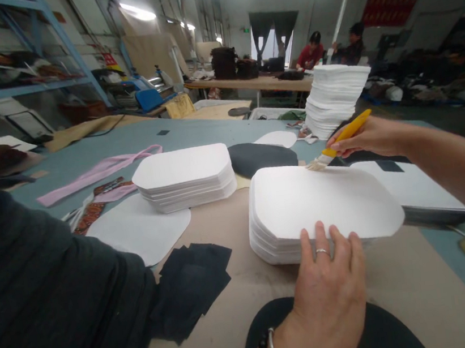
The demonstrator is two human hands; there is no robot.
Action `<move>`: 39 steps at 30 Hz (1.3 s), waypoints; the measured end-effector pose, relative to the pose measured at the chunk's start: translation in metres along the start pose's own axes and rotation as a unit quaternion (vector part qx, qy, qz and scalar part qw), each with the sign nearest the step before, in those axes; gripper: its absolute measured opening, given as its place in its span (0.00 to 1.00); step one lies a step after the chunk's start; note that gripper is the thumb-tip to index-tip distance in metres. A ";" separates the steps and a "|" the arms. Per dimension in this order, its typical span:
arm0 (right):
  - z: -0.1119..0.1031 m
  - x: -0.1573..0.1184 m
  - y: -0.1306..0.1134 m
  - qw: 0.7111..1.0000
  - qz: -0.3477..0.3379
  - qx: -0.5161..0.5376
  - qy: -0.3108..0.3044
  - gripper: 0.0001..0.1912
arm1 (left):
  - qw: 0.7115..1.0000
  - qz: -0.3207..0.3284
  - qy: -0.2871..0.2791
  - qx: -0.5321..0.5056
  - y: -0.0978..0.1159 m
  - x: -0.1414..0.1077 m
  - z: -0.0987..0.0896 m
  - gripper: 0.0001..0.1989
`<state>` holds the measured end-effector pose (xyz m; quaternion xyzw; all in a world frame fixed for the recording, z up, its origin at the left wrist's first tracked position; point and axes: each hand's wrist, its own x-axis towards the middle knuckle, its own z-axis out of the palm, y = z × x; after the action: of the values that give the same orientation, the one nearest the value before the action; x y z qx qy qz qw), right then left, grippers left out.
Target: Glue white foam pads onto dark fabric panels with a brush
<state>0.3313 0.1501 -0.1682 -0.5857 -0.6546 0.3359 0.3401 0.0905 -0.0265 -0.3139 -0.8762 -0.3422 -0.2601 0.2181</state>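
Note:
My right hand (358, 137) is closed round a yellow-handled paintbrush (341, 139). The bristles touch the far edge of the top sheet on a stack of white sheets with cut corners (321, 199). On the near edge of that same stack rests my left hand (331, 292), its fingers stretched out and holding nothing. Below the left hand lies a round black piece (389, 324), partly hidden by the hand and wrist. To the left sits a second, similar white stack (183, 169), with a pile of black squares (195, 284) nearer to me.
A tall white stack (334, 98) stands behind the brush. Dark rolled fabric (50, 289) fills the left front. A pink strip (99, 174), a black oval (262, 158) and a white oval sheet (136, 226) lie on the table. Two people work at a far table (246, 83).

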 end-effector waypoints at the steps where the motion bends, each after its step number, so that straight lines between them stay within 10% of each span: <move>1: -0.011 -0.007 0.006 1.000 0.011 -0.005 0.011 0.11 | 1.000 0.002 -0.004 -0.004 0.000 0.000 0.000 0.22; 9: -0.057 -0.053 0.018 0.991 0.046 -0.055 0.113 0.06 | 1.000 0.008 -0.019 -0.022 -0.001 0.001 0.003 0.22; 17: -0.016 -0.069 0.008 0.970 0.039 -0.150 0.185 0.05 | 0.997 0.004 -0.070 -0.045 -0.004 0.009 -0.004 0.25; 28: 0.024 -0.177 0.002 0.911 -0.012 -0.341 0.233 0.09 | 0.978 0.063 -0.172 -0.100 -0.036 0.042 -0.032 0.14; 31: 0.044 -0.197 -0.008 0.910 -0.051 -0.356 0.204 0.09 | 0.942 0.041 -0.250 -0.222 -0.076 0.078 -0.038 0.26; 36: 0.092 -0.188 -0.042 0.973 -0.126 -0.178 0.071 0.09 | 0.751 -0.089 -0.444 -0.480 -0.133 0.128 -0.029 0.41; 39: 0.120 -0.165 -0.051 0.981 -0.180 -0.067 0.006 0.11 | 0.717 -0.104 -0.463 -0.510 -0.142 0.136 -0.023 0.39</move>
<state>0.2165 -0.0235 -0.1994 -0.4816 -0.7685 0.2206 0.3590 0.0680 0.1218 -0.1850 -0.8242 -0.3053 0.0222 -0.4764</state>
